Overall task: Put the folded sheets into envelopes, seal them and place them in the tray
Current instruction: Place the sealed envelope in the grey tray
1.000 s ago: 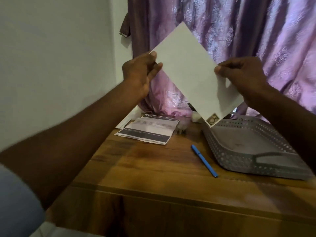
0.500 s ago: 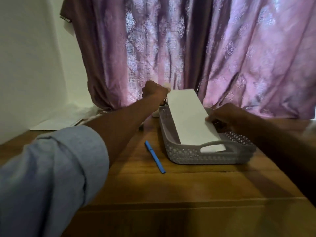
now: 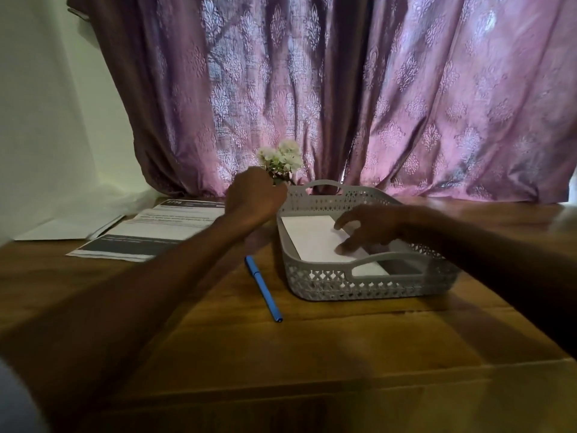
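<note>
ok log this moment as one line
step: place in tray | envelope: flat in tray | right hand: open, fingertips on envelope | left hand: beside tray

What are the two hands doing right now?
Left hand: loosely curled, holds nothing visible.
Right hand: open, fingertips on the envelope.

Left hand [image 3: 253, 195] fingers hidden; envelope [image 3: 315, 239] partly behind tray rim [image 3: 359, 260].

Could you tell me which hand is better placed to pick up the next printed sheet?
Probably the left hand: it hovers beside the printed sheets, while the right hand rests over the envelope inside the tray.
</note>
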